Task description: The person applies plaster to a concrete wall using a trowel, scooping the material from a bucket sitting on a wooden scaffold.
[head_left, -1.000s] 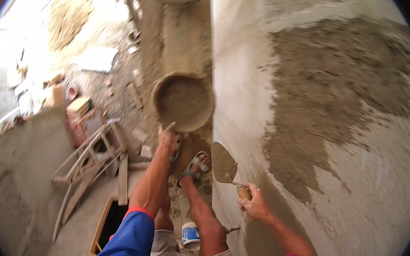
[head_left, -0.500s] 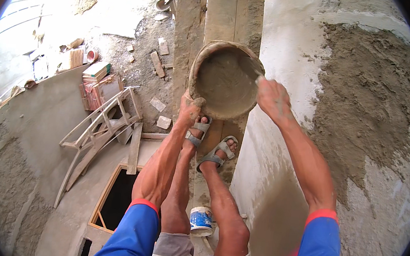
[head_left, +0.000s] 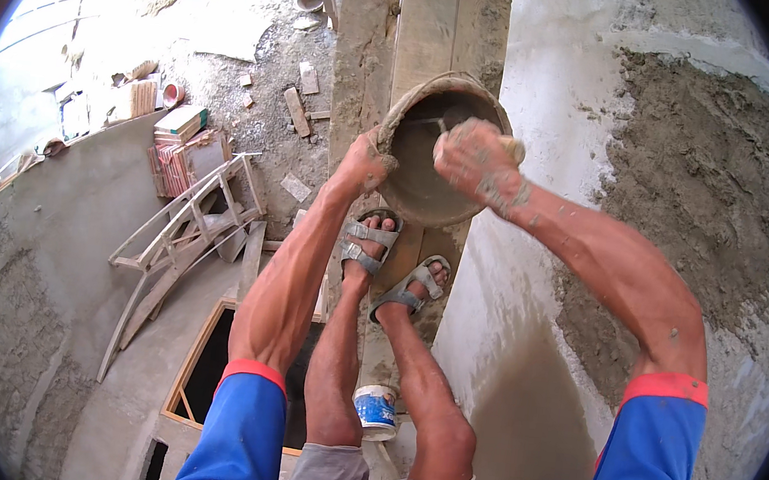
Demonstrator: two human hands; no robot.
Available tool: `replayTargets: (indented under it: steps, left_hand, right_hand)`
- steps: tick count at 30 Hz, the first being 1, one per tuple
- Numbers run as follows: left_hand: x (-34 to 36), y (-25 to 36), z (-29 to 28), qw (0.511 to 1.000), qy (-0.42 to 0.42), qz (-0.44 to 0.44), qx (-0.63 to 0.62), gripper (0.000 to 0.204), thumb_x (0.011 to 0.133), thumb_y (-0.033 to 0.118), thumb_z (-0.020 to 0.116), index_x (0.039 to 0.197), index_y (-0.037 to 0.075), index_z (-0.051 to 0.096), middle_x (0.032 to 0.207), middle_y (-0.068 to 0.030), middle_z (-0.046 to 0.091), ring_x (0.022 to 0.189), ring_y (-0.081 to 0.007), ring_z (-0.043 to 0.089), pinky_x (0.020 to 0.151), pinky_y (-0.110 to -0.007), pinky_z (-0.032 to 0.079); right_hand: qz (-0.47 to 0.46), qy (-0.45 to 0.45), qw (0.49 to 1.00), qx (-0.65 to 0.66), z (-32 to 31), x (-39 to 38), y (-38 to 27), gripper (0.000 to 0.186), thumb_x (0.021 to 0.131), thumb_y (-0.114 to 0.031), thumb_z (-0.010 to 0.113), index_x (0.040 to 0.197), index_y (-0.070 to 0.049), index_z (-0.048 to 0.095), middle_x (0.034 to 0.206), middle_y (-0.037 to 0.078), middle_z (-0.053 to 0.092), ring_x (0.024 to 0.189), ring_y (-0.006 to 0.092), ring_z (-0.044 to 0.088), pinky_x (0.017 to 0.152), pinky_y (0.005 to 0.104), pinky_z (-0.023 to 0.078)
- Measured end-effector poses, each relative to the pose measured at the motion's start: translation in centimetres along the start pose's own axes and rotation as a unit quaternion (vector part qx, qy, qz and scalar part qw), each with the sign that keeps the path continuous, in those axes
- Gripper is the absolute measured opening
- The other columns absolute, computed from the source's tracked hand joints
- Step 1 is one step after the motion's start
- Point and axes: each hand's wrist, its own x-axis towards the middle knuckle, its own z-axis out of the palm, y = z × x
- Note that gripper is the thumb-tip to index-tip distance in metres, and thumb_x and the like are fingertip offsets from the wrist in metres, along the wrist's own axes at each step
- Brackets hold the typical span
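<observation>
A round, mortar-crusted bucket (head_left: pixel 438 216) is in front of my feet above the wooden planks, with wet grey mortar (head_left: pixel 414 173) inside. My left hand (head_left: pixel 366 162) is closed on its left rim. Over the bucket's right side, my right hand (head_left: pixel 480 161) is wrapped round the handle of a trowel (head_left: pixel 430 122). The handle's pale end sticks out of the fist, and a thin metal shank shows on the other side. The trowel's blade is mostly hidden down in the bucket. Mortar smears cover the right wrist.
I stand in sandals on narrow planks (head_left: pixel 429 22). Along the right runs a wall with rough wet plaster (head_left: pixel 696 177). A white and blue pail (head_left: pixel 375 412) stands behind my feet. Below left are a wooden frame (head_left: pixel 187 221), stacked tiles (head_left: pixel 190 161) and a dark opening (head_left: pixel 206 362).
My right hand has moved left from the bucket's right rim to over its mouth, with the trowel turned inside. The bucket has shifted slightly right and looks more tilted, my left hand still on its rim.
</observation>
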Motion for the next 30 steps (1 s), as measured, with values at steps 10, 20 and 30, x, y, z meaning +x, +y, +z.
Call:
replayTargets:
  steps: [10,20,30]
  left_hand:
    - [0.1,5.4,-1.7,0.979,-0.038,-0.120,-0.157,0.038,0.074,0.003,0.068,0.112,-0.001,0.061,0.086,-0.0090,0.067,0.070,-0.0158,0.064,0.054,-0.033,0.055]
    - [-0.7,2.4,1.8,0.991,0.044,-0.106,-0.068,0.033,0.075,0.002,0.060,0.107,-0.001,0.063,0.080,-0.0054,0.064,0.068,-0.0146,0.057,0.057,-0.032,0.048]
    - [-3.3,0.7,5.0,0.991,0.088,-0.069,-0.070,0.053,0.072,-0.001,0.059,0.125,0.001,0.057,0.098,-0.0082,0.066,0.088,-0.0159,0.058,0.082,-0.029,0.047]
  right_hand:
    - [0.197,-0.048,0.962,0.183,-0.2,-11.1,-2.1,0.030,0.080,-0.006,0.055,0.109,-0.008,0.061,0.087,0.013,0.062,0.086,0.0272,0.062,0.066,0.0380,0.052]
    - [0.314,-0.062,0.926,0.198,4.7,-8.0,-0.6,0.022,0.087,-0.008,0.050,0.107,-0.006,0.057,0.088,0.017,0.063,0.081,0.0339,0.065,0.070,0.0430,0.054]
    - [0.329,0.037,0.824,0.460,11.0,-8.7,-11.1,0.037,0.077,-0.016,0.061,0.113,-0.008,0.060,0.083,0.023,0.064,0.077,0.0419,0.065,0.071,0.0497,0.053]
